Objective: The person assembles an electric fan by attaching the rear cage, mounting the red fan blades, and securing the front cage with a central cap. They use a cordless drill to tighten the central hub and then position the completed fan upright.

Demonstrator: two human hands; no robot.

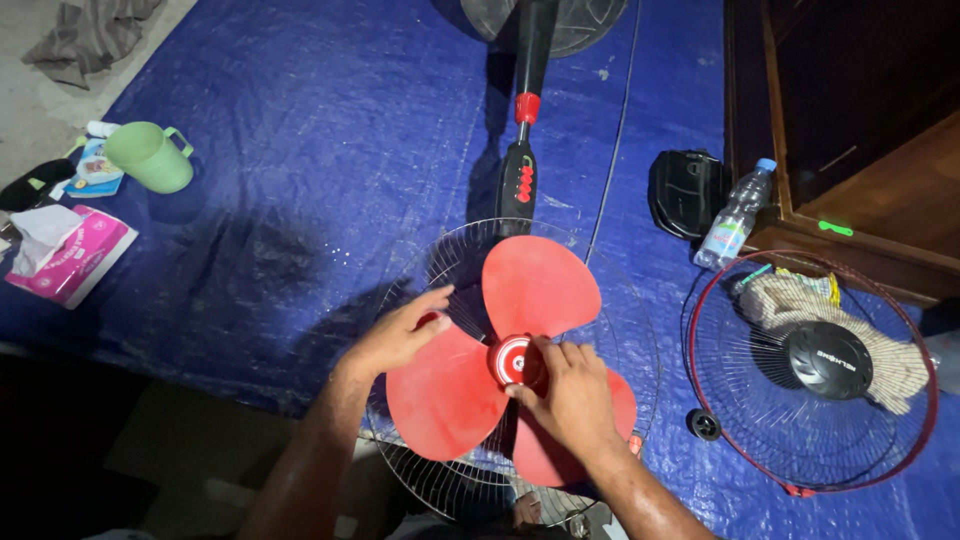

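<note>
We see the fan's far base [545, 22] cut off at the top edge. A green mug [150, 157] sits far left on the blue tarp [300, 150]. Our left hand [400, 335] steadies a red blade [445, 390] at its edge; our right hand [570, 390] pinches the red hub cap [512, 360], partly hiding another blade. The front guard [810, 370] lies right.

one view only, my head cam, looking steeply down from above at the blue tarp [300, 150] on the floor. close range, both forearms enter from the bottom edge, fan blade [500, 350] near centre-bottom. frame reaches the fan base [545, 20] at top, wooden cabinet [850, 130] at right. no second view to overlap.
</note>
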